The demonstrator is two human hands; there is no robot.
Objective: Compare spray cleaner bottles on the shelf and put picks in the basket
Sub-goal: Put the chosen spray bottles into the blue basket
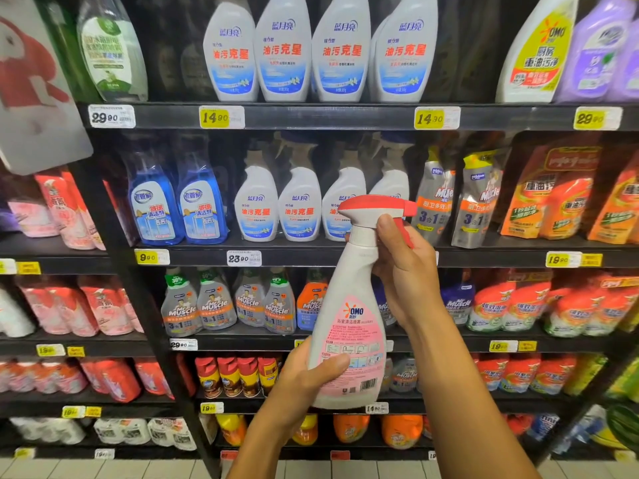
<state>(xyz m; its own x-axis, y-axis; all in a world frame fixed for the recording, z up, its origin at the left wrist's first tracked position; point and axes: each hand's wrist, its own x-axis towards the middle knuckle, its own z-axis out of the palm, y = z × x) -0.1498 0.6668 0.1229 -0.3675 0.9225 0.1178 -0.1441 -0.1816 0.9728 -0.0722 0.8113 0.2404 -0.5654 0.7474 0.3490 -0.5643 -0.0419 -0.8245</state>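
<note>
I hold a white spray bottle point(349, 305) with a pink label and a red trigger head upright in front of the shelves, its back label facing me. My left hand point(311, 378) grips the bottle's base from the left. My right hand point(404, 267) wraps the neck just under the trigger. Behind it, white and blue spray bottles point(301, 205) stand in a row on the middle shelf, and several more of the same kind point(342, 53) line the top shelf. No basket is in view.
Black shelves point(311, 115) with yellow and white price tags fill the view. Blue glass-cleaner bottles point(179, 205) stand at the left, grey refill pouches point(473, 202) and orange pouches point(553, 198) at the right, aerosol cans point(231, 375) lower down. Tiled floor point(103, 470) runs below.
</note>
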